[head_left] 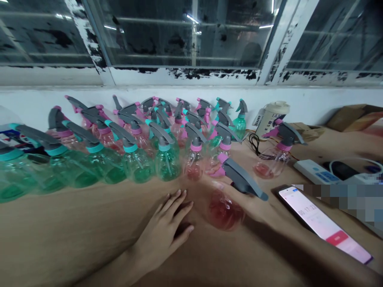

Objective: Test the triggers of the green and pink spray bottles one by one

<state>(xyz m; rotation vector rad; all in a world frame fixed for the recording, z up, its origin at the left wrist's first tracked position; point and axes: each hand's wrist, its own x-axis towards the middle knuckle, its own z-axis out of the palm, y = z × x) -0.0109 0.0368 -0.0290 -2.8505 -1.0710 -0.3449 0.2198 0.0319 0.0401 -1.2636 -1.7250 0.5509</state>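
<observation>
My left hand (166,223) lies on the brown table with its fingers stretched out, holding nothing. My right hand (239,195), a little blurred, is closed around the neck of a pink spray bottle (226,213) with a grey and pink trigger head, which tilts slightly. Just beyond my hands is an upright pink spray bottle (194,165) with a pink collar. To its left runs a front row of green spray bottles, the nearest being a green spray bottle (167,163) with a turquoise collar.
Several more pink and green bottles crowd behind, towards the wall. On the right are a lone pink spray bottle (275,157), a phone (323,223) showing a timer, a white power strip (315,171), a cream cup (272,117) and a cardboard box (353,117). Windows rise behind.
</observation>
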